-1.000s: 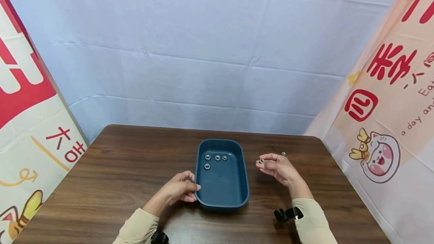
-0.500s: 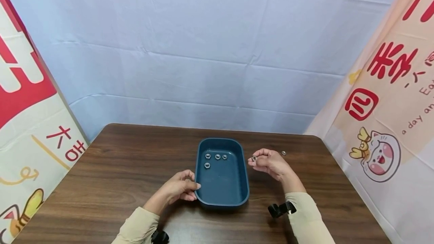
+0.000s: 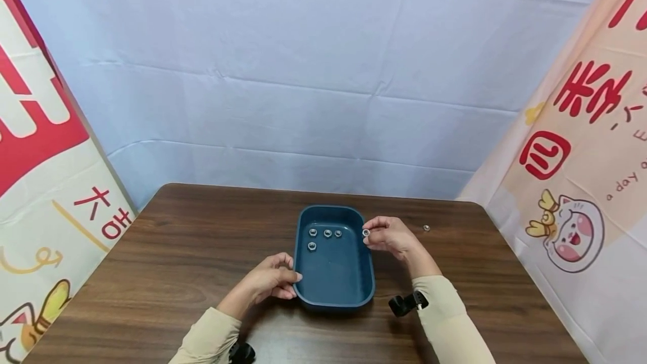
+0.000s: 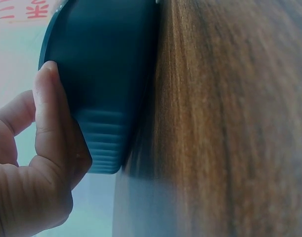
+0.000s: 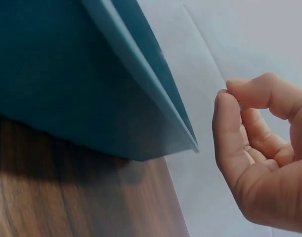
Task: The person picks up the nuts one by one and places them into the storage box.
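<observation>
A dark blue rectangular tray (image 3: 333, 285) stands on the wooden table, with several metal hex nuts inside toward its far left part, one of them a nut (image 3: 311, 246) nearer than the row. My left hand (image 3: 273, 278) grips the tray's near left side, thumb over the rim; the left wrist view shows the same hand (image 4: 47, 153) against the tray wall (image 4: 101, 74). Between thumb and fingertips my right hand (image 3: 391, 237) pinches a hex nut (image 3: 366, 233) right at the tray's right rim. In the right wrist view the hand (image 5: 264, 148) hides most of that nut.
One more nut (image 3: 426, 228) lies on the brown wooden table (image 3: 202, 240), right of the right hand. A pale cloth (image 3: 303, 72) hangs behind the table, and printed banners (image 3: 561, 184) flank it on both sides.
My right hand has moved left with the pinched nut, from beside the tray to its right rim. The left hand keeps its grip on the tray.
</observation>
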`<action>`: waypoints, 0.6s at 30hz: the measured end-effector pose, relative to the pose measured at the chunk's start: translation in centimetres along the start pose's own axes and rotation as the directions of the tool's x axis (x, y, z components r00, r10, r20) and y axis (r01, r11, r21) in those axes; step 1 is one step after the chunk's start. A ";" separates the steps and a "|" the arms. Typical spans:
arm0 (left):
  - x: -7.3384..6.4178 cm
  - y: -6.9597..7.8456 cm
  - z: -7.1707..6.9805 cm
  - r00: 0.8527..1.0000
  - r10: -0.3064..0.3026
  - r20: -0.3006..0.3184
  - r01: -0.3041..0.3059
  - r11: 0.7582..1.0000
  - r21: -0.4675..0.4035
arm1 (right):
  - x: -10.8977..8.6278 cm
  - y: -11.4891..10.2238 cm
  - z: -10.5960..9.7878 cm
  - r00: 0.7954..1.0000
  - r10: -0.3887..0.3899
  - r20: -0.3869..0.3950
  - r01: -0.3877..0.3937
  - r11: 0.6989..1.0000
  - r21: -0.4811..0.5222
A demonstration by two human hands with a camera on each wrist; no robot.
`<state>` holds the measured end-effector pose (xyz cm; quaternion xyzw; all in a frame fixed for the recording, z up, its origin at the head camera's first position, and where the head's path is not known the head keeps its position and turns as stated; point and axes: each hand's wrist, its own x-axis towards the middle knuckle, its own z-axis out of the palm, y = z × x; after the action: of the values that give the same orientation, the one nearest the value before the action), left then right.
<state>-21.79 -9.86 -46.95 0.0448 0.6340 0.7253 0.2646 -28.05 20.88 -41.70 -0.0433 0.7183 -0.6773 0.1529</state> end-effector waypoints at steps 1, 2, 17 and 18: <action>0.0 0.0 0.0 1.000 0.001 0.002 -0.001 1.000 0.001 | 0.0 -0.1 0.2 1.000 0.004 0.004 -0.004 1.000 0.001; 0.0 0.1 0.1 1.000 0.001 0.003 -0.001 1.000 0.004 | 0.1 -0.1 0.4 1.000 0.007 0.008 -0.007 1.000 -0.002; 0.2 0.1 0.0 1.000 0.000 0.006 0.000 1.000 0.008 | 1.8 -0.8 2.3 0.998 0.047 0.030 -0.041 0.983 -0.176; 0.1 0.1 0.0 1.000 -0.002 0.006 0.002 1.000 0.008 | 1.9 -0.7 2.5 0.998 0.050 0.032 -0.043 0.981 -0.192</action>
<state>-21.95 -9.81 -46.88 0.0475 0.6360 0.7225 0.2669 -29.28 17.94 -41.37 -0.0537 0.7778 -0.6007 0.1770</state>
